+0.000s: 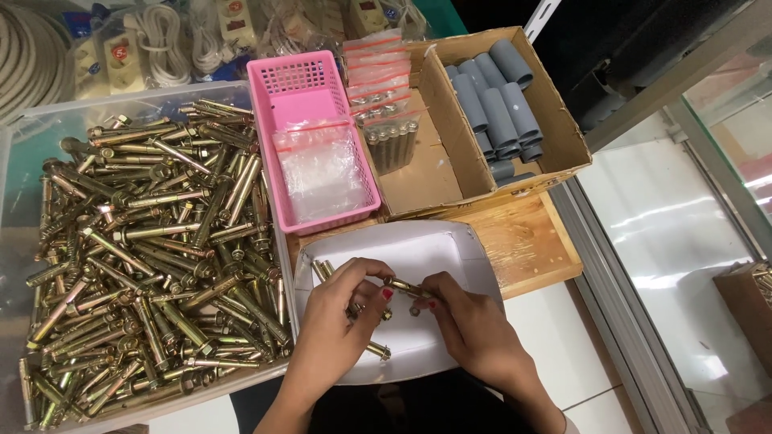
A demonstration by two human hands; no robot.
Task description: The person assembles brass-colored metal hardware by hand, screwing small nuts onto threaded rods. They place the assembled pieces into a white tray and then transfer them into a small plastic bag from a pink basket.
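Observation:
Both hands meet over a white paper tray (434, 249) at the bottom centre. My left hand (342, 317) and my right hand (466, 321) pinch a brass-coloured anchor bolt (404, 287) between their fingertips, one hand at each end. A few more bolts (323, 269) lie in the tray under and beside my left hand, one poking out below it (378, 350). To the left sits a clear plastic bin (48, 120) heaped with several loose anchor bolts (153, 257).
A pink plastic basket (310, 80) holds empty zip bags (322, 173). Beside it a cardboard box (563, 141) carries bagged bolts (390, 133) and grey pipe sleeves (498, 104). A wooden board (531, 241) lies under the box. Coiled cables and power strips (161, 40) are behind.

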